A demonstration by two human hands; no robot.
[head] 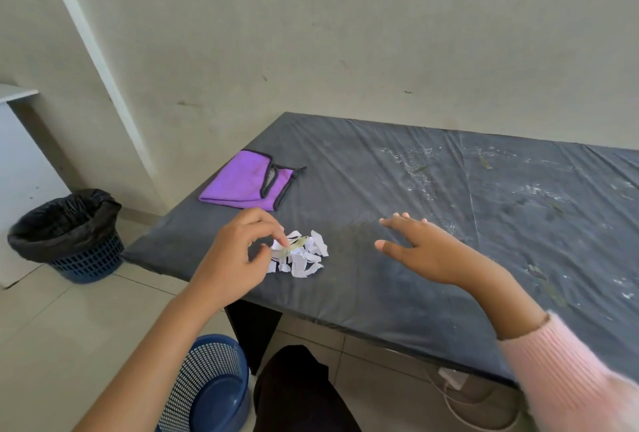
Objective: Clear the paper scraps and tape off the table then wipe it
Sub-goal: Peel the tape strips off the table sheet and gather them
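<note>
Paper scraps [301,257], where do they lie? asks the first

In one small white heap near the front left edge of the dark counter [380,172], just left of the frame's centre, answers the second; a yellowish tape strip [295,245] lies across the top of the heap

And the left hand?

The left hand [235,259] is at the heap's left side, its grip curled in, with index fingertip and thumb pinching the near end of the tape strip

What of the other one?

The right hand [425,252] is to the right of the heap and apart from it, palm down over the counter; its grip is wide open, fingers spread straight, holding nothing. Whether it touches the surface cannot be told

Anything else on the counter?

A folded purple cloth [247,182] lies near the far left corner, beyond the heap, and whitish smears [415,162] mark the right half

And on the floor?

A blue basket [90,259] with a black liner [62,220] stands at the left of the frame; a blue mesh basket [207,373] stands at the bottom, beside the left forearm
</note>
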